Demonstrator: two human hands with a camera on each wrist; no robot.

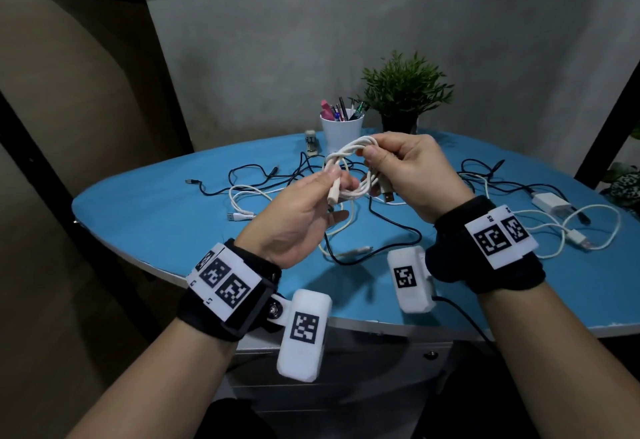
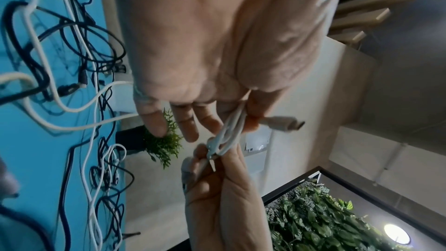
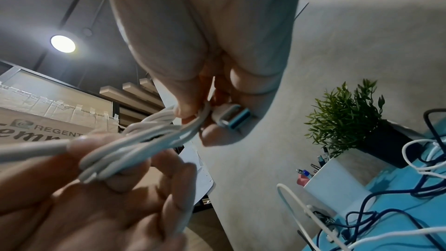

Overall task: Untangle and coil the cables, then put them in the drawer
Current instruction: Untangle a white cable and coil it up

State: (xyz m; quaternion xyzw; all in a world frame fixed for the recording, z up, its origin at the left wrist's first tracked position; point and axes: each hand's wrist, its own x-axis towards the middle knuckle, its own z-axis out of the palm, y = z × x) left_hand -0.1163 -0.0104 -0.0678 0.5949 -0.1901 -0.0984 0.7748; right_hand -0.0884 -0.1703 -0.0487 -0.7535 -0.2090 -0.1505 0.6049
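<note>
Both hands hold a coiled white cable [image 1: 351, 149] in the air above the blue table [image 1: 156, 224]. My left hand [image 1: 337, 180] pinches the strands near the small plug end [image 2: 284, 123]. My right hand [image 1: 375, 170] grips the other side of the bundle, with the USB plug [image 3: 231, 119] sticking out past its fingers. Both wrist views show the coil [image 2: 229, 136] [image 3: 135, 144] stretched between the two hands. More cables lie tangled on the table: black ones [image 1: 391, 224] and white ones [image 1: 242, 196]. The drawer unit [image 1: 346, 362] stands under the table's front edge.
At the back of the table stand a white pen cup [image 1: 341, 132] and a potted plant [image 1: 403, 92], with a stapler [image 1: 310, 142] to their left. A white charger [image 1: 550, 204] with its cable [image 1: 588, 231] lies at the right.
</note>
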